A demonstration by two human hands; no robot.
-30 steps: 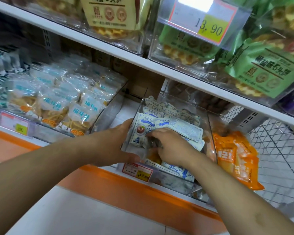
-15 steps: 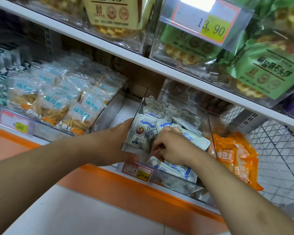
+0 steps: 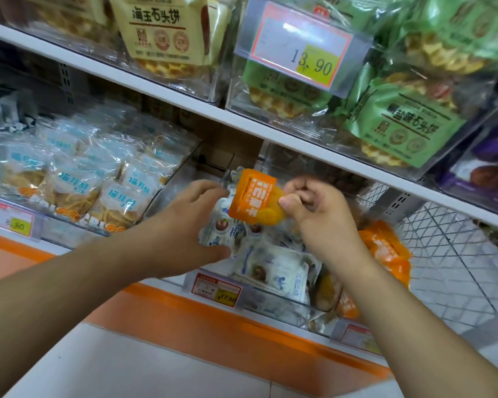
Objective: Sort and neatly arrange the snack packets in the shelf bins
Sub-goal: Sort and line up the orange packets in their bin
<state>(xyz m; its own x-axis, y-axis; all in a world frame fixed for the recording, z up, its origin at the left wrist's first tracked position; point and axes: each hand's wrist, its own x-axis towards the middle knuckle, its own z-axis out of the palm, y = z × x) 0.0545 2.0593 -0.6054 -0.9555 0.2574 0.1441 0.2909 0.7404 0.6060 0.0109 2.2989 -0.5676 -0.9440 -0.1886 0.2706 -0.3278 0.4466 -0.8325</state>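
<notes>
- Right hand (image 3: 314,214) pinches the orange packet (image 3: 255,198) by its right edge, thumb and curled fingers; packet is lifted clear above the clear bin (image 3: 270,300) of white-blue packets (image 3: 273,268).
- Packet's long axis runs roughly up-down, tilted, top leaning away toward the shelf back.
- Left hand (image 3: 184,225) fingers spread and relaxed, holding nothing, thumb against the bin's left side, just left of the packet.
- Likely home: the orange packets (image 3: 385,251) to the right, beside the right wrist; right hand is nearer, so the move looks like a short rightward carry.
- Surface: lower white shelf (image 3: 156,280) with orange trim, price tags in front; wire mesh far right.
- Upper shelf (image 3: 167,96) carries bagged waffle biscuits; blurry.
</notes>
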